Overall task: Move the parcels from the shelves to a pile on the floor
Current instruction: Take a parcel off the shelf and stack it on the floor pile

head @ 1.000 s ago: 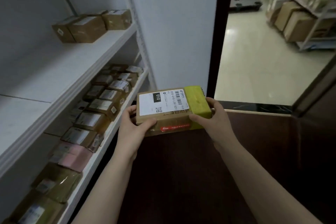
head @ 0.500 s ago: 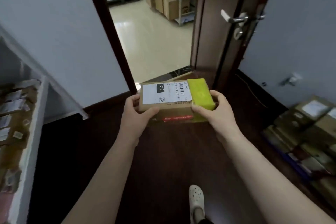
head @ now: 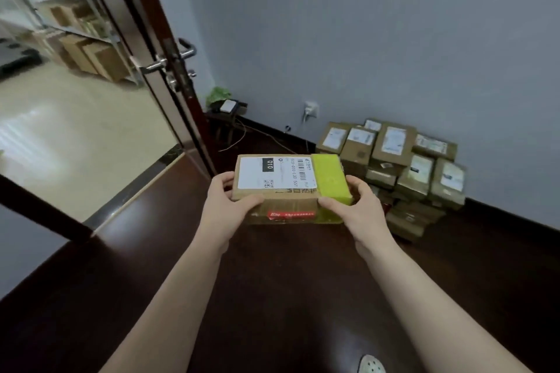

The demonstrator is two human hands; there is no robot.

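Turned further right within the last half second, away from the shelves and past the open door [head: 157,39], to face the pile [head: 394,157] of parcels against the wall [head: 394,24]. Carried through the turn in an unchanged hold: one parcel [head: 291,188], held out in front, above the dark floor [head: 272,297] and clear of it.

Gripped at both short ends, left hand [head: 224,209] on the labelled end and right hand [head: 360,209] on the green end. Fingers [head: 225,180] wrapped round the ends, thumbs laid over the near top edge. Long axis running left to right across the view, top face roughly level.

Ahead, to the right of the fingers and lower down, well apart from the parcel: the pile, stacked a few layers deep at the foot of the wall. Nearer to it by a little, the right hand. Judged mid-carry, set-down not yet begun. Likely still needed: a step forward, a shift rightward, then a lowering.

Flat, oblong brown cardboard box. White shipping label [head: 263,174] marked "010" with a barcode, a broad band of yellow-green tape [head: 330,177] round the right end, a red strip along the near side. Rigid-looking, corners apparently sound.

Also in view: a wall socket [head: 310,109] with a plug, a small plant [head: 218,95] beside the door, the toe of a white shoe [head: 372,365] at the bottom edge.
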